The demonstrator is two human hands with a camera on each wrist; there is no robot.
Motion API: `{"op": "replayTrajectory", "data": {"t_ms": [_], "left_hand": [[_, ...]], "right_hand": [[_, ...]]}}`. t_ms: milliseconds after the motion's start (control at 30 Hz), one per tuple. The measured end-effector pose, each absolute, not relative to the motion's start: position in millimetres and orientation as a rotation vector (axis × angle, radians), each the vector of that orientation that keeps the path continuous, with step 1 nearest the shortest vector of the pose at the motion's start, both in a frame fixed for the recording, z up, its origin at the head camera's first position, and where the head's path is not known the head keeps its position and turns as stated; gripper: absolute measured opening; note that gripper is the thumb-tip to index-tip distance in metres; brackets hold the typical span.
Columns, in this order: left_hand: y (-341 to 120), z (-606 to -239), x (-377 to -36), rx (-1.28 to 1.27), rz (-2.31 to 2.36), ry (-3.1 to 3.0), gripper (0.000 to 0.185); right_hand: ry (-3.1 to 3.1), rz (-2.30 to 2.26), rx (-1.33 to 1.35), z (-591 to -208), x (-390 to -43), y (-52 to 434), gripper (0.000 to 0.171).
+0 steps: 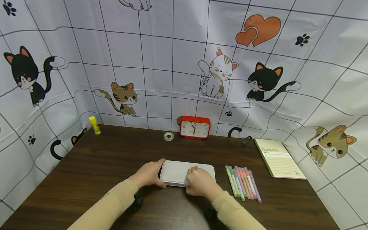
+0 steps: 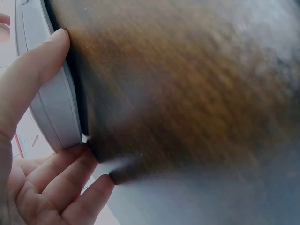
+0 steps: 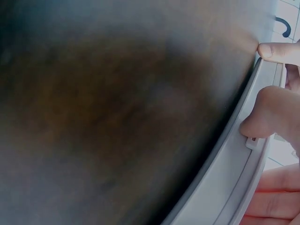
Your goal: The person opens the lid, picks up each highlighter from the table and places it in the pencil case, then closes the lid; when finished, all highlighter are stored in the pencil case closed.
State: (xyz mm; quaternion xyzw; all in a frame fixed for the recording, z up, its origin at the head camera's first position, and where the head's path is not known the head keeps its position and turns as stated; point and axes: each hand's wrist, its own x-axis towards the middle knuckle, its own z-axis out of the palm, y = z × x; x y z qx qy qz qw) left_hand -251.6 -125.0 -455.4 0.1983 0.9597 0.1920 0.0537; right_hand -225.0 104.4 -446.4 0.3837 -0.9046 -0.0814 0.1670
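We note a cat-print backdrop point(image 1: 172, 64) enclosing a dark wooden table point(image 1: 95, 166) on three sides. Against the backdrop stand a red clock point(image 1: 195, 127), a tape roll point(image 1: 168, 136) and a yellow glue stick point(image 1: 94, 125); a notebook point(image 1: 279, 157) lies at the right, with a row of pens point(image 1: 242, 182) just beside the work.

The white case point(image 1: 187, 173) lies flat near the table's front edge, between both hands. Our left hand point(image 1: 149, 174) clasps its left end, thumb on the far side and fingers curled at the near corner. Our right hand point(image 1: 201, 182) lies over the lid, fingers bent down onto the front edge.

In our judgement the step in hand is opening the lid. To do it well, the left hand should pin the base to the table while the right lifts at the clasp only, evenly, so the case does not skid toward the pens.

The head view gives the layout but hides the front edge behind the right hand. The right wrist view shows what it cannot: a fingertip point(image 3: 262, 117) set on a small latch tab point(image 3: 252, 140) at the seam. The left wrist view shows the thumb point(image 2: 33, 75) flat along the case's rim, with the fingers point(image 2: 61, 173) curled beneath the corner.
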Motion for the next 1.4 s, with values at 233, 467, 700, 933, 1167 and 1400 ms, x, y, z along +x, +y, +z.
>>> {"op": "replayTrajectory", "data": {"t_ms": [233,467,700,933,1167,1400], "left_hand": [[-124,-453,-250,0.626,0.599,2.920,0.093],[-125,-453,-248,0.606,0.599,2.913,0.094],[-124,-453,-250,0.626,0.597,2.927,0.093],[-124,-454,-250,0.601,0.603,2.923,0.094],[-126,-456,-249,0.580,0.598,2.918,0.097],[-126,-458,-251,0.592,0.597,2.917,0.098]], "right_hand": [[-2.575,-0.233,1.086,-446,-225,104,0.029],[-2.546,-0.222,1.120,-445,-223,103,0.024],[-2.552,-0.213,1.131,-441,-225,104,0.025],[-2.622,-0.136,1.133,-438,-225,109,0.027],[-2.672,0.054,1.108,-440,-228,118,0.030],[-2.657,0.175,1.124,-439,-229,124,0.029]]}}
